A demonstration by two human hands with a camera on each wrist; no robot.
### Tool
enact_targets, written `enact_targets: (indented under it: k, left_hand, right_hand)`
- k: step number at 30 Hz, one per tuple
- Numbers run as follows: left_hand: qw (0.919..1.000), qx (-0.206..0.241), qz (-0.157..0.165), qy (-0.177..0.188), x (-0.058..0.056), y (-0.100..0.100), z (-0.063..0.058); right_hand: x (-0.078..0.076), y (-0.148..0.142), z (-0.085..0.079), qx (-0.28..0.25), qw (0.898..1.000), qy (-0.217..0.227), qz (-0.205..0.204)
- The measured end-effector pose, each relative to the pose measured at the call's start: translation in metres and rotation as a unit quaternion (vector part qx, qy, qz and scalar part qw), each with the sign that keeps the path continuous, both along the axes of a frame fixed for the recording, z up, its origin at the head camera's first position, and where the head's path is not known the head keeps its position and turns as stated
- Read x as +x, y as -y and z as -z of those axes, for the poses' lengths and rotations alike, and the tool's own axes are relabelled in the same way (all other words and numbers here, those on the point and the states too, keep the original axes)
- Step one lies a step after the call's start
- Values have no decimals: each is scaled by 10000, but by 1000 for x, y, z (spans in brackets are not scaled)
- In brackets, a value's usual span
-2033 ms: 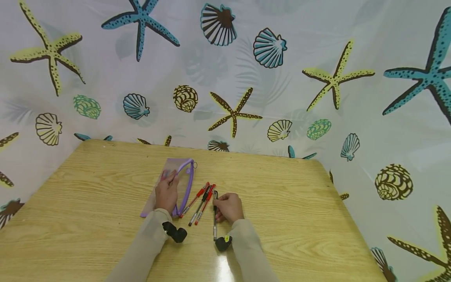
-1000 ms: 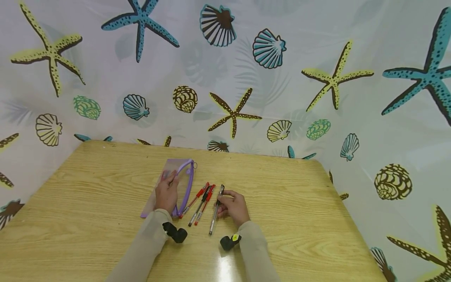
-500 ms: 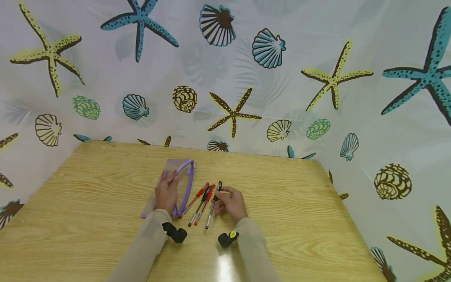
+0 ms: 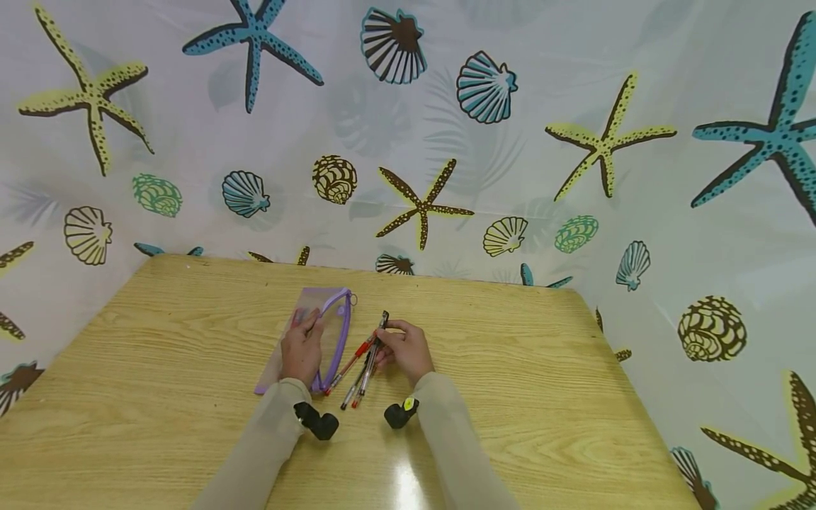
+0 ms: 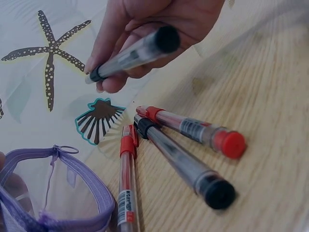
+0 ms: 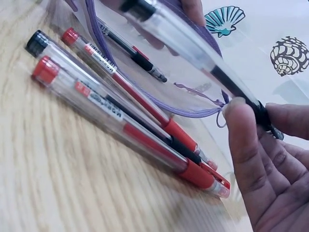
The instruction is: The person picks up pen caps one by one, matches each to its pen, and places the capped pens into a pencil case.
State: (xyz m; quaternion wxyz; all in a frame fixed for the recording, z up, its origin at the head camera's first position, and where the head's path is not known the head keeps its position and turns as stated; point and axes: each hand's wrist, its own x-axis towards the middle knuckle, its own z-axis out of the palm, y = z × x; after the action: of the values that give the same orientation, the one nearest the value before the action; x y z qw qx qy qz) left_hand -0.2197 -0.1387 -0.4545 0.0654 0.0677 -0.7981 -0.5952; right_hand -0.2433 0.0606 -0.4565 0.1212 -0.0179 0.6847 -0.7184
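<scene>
My left hand holds the rim of a purple zip pencil case, whose mouth gapes toward the right. Inside it, in the right wrist view, lies a black pen. Between thumb and fingers my right hand pinches a black gel pen by its grip end, raised over the table with its black-tipped end toward the case. Below it, side by side on the wood, lie a red pen, a second black pen and another red pen.
The light wooden table reaches back to a white cloth printed with starfish and shells. A ring pull hangs at the far end of the case's zip. Small black cameras sit on both wrists.
My right hand has lifted the black pen and carried it left, so it now overlaps the pens on the table. My left hand and the pencil case have stayed put.
</scene>
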Motion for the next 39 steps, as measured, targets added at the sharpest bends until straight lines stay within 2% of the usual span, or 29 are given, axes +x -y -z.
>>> enact_targets:
  k: [8, 18, 27, 32, 39]
  left_hand:
    - [10000, -54, 0, 30, 0, 0, 0]
    - [9999, 113, -66, 15, -2, -1, 2]
    - [9999, -58, -150, -31, -3, 0, 1]
    - [9999, -12, -161, -19, -4, 0, 0]
    - [9998, 107, -133, 70, -4, 1, 0]
  right_hand:
    - [-9, 14, 2, 45, 9998, -92, -140]
    - [-21, 32, 2, -29, 9997, 128, -201]
    - [-30, 49, 3, 101, 9996, 74, -233]
    - [-32, 59, 3, 289, 9992, 152, -226]
    - [-32, 69, 6, 255, 9990, 305, -212]
